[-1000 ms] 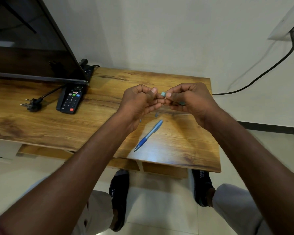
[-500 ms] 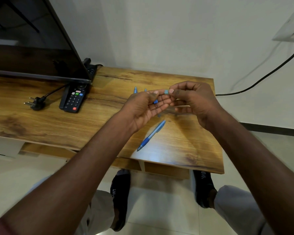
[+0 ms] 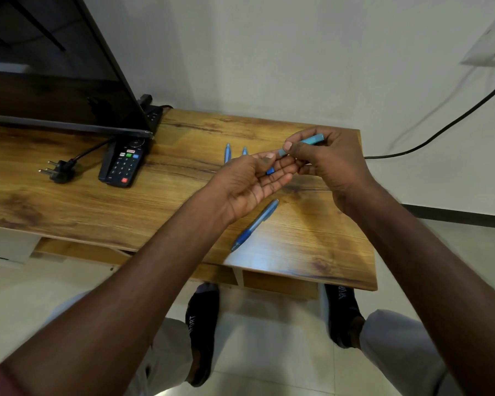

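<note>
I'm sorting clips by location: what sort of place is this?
Probably a living room at home: a television stands on a low wooden unit, a remote and a loose plug by it, over a tiled floor. The right hand grips a pen barrel there.

Wood-grain bench [image 3: 97, 201], open shelf [image 3: 280, 284] beneath. Plain white wall [image 3: 269, 52] behind, black cable [image 3: 383, 157] trailing across it. Dark skirting [image 3: 455, 214]. Pale glossy tiled floor [image 3: 269, 352]. Flat television [image 3: 55, 67] rear left, screen dark.
</note>
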`<state>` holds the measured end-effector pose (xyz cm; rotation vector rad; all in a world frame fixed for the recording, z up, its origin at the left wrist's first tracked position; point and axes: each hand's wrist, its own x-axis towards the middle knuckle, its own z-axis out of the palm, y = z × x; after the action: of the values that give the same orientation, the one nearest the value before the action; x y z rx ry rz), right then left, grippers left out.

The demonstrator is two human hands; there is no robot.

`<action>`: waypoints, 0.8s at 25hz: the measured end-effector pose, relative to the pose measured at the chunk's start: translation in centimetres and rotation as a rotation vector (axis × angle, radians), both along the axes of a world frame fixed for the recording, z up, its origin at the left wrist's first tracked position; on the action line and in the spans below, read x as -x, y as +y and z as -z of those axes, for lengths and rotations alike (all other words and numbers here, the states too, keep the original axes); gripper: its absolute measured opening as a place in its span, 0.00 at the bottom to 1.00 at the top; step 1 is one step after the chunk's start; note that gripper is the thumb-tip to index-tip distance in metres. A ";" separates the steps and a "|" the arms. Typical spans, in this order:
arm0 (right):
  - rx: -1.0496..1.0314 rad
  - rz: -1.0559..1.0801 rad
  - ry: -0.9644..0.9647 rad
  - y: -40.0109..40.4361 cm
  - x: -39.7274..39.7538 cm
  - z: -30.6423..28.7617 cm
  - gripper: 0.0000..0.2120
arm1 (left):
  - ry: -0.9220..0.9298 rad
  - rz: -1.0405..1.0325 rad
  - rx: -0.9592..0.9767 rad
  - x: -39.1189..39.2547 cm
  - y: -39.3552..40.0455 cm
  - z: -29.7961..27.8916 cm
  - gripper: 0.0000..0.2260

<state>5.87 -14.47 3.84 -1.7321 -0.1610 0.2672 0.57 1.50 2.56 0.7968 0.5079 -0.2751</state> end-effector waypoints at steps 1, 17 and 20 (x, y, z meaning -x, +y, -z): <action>-0.003 0.005 -0.002 0.0 0.0 0.0 0.03 | -0.002 0.004 -0.001 0.0 0.0 0.0 0.11; -0.004 -0.002 -0.123 0.2 0.3 -0.1 0.05 | -0.028 0.014 -0.030 0.2 -0.4 -0.1 0.13; -0.012 0.011 -0.120 0.2 0.2 -0.2 0.04 | -0.028 0.006 -0.033 0.1 -0.3 0.0 0.13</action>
<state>5.63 -14.27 4.04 -1.7371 -0.2401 0.1539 0.43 1.18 2.56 0.8332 0.4850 -0.2611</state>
